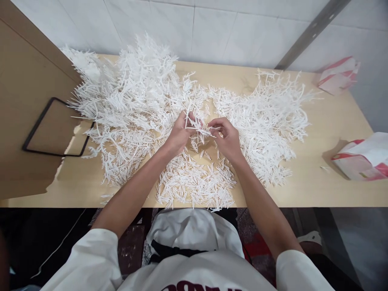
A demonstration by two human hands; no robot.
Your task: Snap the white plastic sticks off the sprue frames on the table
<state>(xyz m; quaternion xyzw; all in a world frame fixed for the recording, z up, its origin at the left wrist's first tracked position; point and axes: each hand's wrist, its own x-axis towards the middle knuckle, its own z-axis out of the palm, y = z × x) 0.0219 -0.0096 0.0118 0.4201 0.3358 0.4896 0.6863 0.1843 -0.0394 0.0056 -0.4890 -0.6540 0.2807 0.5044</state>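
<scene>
Both hands meet at a branched white sprig: the left hand (180,133) grasps it, while the right hand (226,139) curls its fingers at the sprig (198,126)'s right end, whether pinching or merely touching I cannot tell. The step looks like fingertip work on this one piece; a steady left hold and small, light movements from the right would likely suit such thin twigs best, with wrists kept off the loose bits.

Short white sticks (197,182) lie on the near side of the sprig, a tall white heap (136,85) to its left and a lower white heap (273,113) to its right. All rest on a pale wooden counter (315,161). Well left of the sprig stands a cardboard panel (33,72) with a torn edge; well right, two red-and-white packets (360,159). Beyond it rises a tiled wall (212,32), crossed by a metal strip (313,34).
</scene>
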